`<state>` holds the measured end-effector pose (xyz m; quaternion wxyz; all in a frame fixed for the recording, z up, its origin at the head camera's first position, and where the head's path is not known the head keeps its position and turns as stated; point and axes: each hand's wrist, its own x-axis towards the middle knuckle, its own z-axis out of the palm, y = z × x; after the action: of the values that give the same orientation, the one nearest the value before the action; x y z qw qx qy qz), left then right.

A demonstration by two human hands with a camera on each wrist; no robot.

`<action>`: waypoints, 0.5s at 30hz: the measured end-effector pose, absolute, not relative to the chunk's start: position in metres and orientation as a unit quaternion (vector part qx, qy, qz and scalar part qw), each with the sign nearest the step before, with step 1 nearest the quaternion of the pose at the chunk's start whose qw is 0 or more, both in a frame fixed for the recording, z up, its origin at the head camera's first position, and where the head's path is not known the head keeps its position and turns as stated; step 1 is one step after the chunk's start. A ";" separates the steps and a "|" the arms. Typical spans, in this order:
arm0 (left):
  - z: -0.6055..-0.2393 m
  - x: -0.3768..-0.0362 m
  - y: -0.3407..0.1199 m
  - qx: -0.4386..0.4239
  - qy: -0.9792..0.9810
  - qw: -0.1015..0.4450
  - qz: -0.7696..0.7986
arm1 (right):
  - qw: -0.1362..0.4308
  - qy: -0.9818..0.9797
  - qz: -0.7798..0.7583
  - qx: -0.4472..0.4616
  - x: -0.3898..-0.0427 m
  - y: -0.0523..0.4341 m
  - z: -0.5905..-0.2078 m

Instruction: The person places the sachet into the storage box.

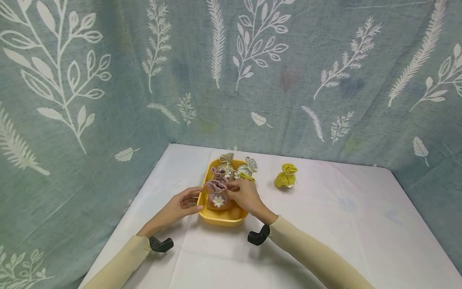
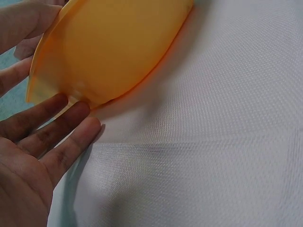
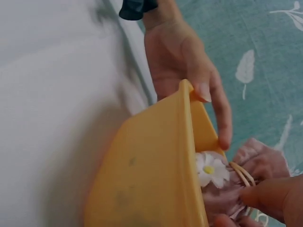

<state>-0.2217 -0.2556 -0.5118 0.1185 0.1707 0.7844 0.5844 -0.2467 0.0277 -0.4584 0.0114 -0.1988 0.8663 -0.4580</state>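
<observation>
A yellow plastic bin (image 1: 221,222) holds several small drawstring pouches. Inside its near part stands a dusty pink pouch (image 3: 225,197) with a white daisy (image 3: 211,169) on its front. My right hand (image 1: 249,196) pinches this pouch near its tied neck, as the right wrist view shows. My left hand (image 1: 180,204) is at the bin's left side, its fingers loosely extended and touching the rim and wall. Behind the pink pouch are another pink pouch (image 1: 218,173), a brown pouch (image 1: 226,158) and a grey-white pouch (image 1: 249,165); my right hand partly hides a yellow-green one (image 1: 247,177).
A yellow-green pouch (image 1: 285,179) stands on the white tablecloth (image 1: 325,224), right of the bin. A green-grey curtain (image 1: 231,112) with white leaf prints rises behind the table and along its sides. Each wrist wears a black device (image 1: 161,244).
</observation>
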 end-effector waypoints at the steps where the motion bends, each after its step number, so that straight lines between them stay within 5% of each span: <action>1: -0.512 -0.222 -0.255 0.170 0.783 0.120 0.586 | 0.004 0.871 -0.448 -0.201 -0.246 0.028 -0.459; 15: -0.515 -0.223 -0.255 0.169 0.788 0.113 0.581 | 0.046 0.837 -0.523 -0.153 -0.238 0.120 -0.440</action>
<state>-0.2232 -0.2551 -0.5146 0.1131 0.1691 0.7881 0.5810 -0.2382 0.1201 -0.4401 0.0455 -0.1531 0.8369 -0.5235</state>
